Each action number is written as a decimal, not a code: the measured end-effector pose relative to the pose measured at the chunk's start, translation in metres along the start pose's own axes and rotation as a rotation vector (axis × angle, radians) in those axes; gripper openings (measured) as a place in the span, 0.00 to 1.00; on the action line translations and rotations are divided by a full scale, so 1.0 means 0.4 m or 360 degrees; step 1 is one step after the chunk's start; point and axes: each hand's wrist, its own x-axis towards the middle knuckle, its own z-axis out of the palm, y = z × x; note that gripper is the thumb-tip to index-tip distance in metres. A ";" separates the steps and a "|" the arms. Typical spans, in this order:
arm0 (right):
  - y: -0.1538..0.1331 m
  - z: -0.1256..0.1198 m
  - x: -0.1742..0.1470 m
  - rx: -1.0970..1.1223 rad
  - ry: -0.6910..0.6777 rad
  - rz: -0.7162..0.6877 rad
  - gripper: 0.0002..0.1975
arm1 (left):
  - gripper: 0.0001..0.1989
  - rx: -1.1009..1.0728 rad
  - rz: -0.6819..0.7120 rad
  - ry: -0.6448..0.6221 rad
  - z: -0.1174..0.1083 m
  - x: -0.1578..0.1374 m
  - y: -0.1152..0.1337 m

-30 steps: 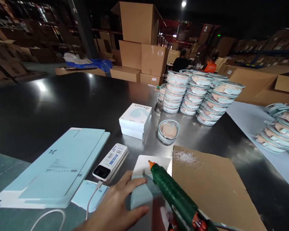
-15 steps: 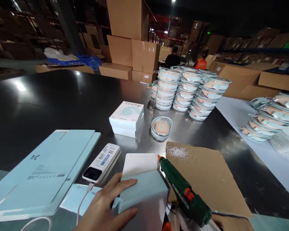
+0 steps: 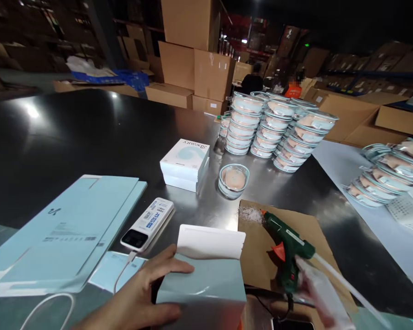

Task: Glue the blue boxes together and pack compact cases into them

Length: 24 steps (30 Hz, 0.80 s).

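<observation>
the open box [image 3: 203, 282], pale blue with its white flap [image 3: 211, 240] raised, is clasped at its left end by the left hand [image 3: 147, 282], a finger along its top and the thumb lower down. right of the box, a green glue gun [image 3: 289, 240] is on or just above a cardboard sheet [image 3: 253, 263]; the right hand [image 3: 320, 288] is at its handle, too blurred to tell whether it grips.

as for progress, the stack of white boxes [image 3: 184, 162] beyond the open box looks made up, and the open box has walls standing. what seems left: its flap is up, the blue flats [image 3: 72, 233] to its left are unfolded, and the clear-lidded cases [image 3: 248, 126] beyond it (one case [image 3: 234, 178] sits alone, nearer) are unboxed.

the top white box seems to read "sbeauty", upside down, above a pale swirl. the flats carry a dark logo and print too small to read; blue characters on the power bank [image 3: 147, 224], left of the open box, are illegible.
</observation>
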 end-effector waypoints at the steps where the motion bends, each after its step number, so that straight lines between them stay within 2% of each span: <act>1: 0.003 -0.004 -0.011 -0.0063 0.0031 -0.0002 0.15 | 0.29 0.0013 0.0002 0.0024 0.003 0.001 0.005; 2: 0.005 0.003 -0.028 -0.0069 0.0049 -0.0009 0.13 | 0.28 0.0006 -0.0006 0.0053 0.007 0.001 0.011; 3: 0.006 0.023 -0.049 -0.0063 0.0017 -0.0056 0.17 | 0.27 -0.0017 -0.0020 0.0082 0.011 0.003 0.018; 4: 0.006 0.055 -0.072 -0.0018 -0.0073 -0.0155 0.27 | 0.26 -0.0051 -0.0035 0.0101 0.017 0.004 0.024; 5: 0.006 0.094 -0.095 0.0064 -0.0196 -0.0285 0.40 | 0.25 -0.0097 -0.0046 0.0113 0.024 0.005 0.029; 6: 0.007 0.138 -0.115 0.0157 -0.0425 -0.0407 0.51 | 0.24 -0.0164 -0.0053 0.0125 0.032 0.006 0.032; 7: 0.011 0.179 -0.132 0.0256 -0.0618 -0.0493 0.58 | 0.22 -0.0260 -0.0052 0.0147 0.042 0.007 0.032; 8: 0.018 0.214 -0.145 0.0251 -0.0761 -0.0541 0.59 | 0.20 -0.0389 -0.0033 0.0186 0.052 0.008 0.031; 10: 0.035 0.254 -0.156 0.0066 -0.0889 -0.0631 0.56 | 0.20 -0.0713 0.0081 0.0311 0.073 0.009 0.024; 13: 0.044 0.252 -0.148 -0.0252 -0.0834 -0.0914 0.47 | 0.22 -0.0937 0.0315 0.0421 0.087 0.013 0.012; 16: 0.006 0.236 -0.131 -0.0214 -0.0941 -0.1311 0.41 | 0.19 -0.0642 0.0474 0.0193 0.067 0.020 0.012; 18: -0.031 0.238 -0.123 -0.0182 -0.1047 -0.1456 0.38 | 0.13 -0.0420 0.0490 -0.0038 0.042 0.027 0.021; 20: -0.059 0.246 -0.119 -0.0195 -0.1066 -0.1468 0.36 | 0.10 -0.0302 0.0424 -0.0208 0.018 0.031 0.034; 24: -0.064 0.252 -0.126 -0.0194 -0.1089 -0.1439 0.37 | 0.13 -0.0210 0.0360 -0.0361 -0.013 0.028 0.056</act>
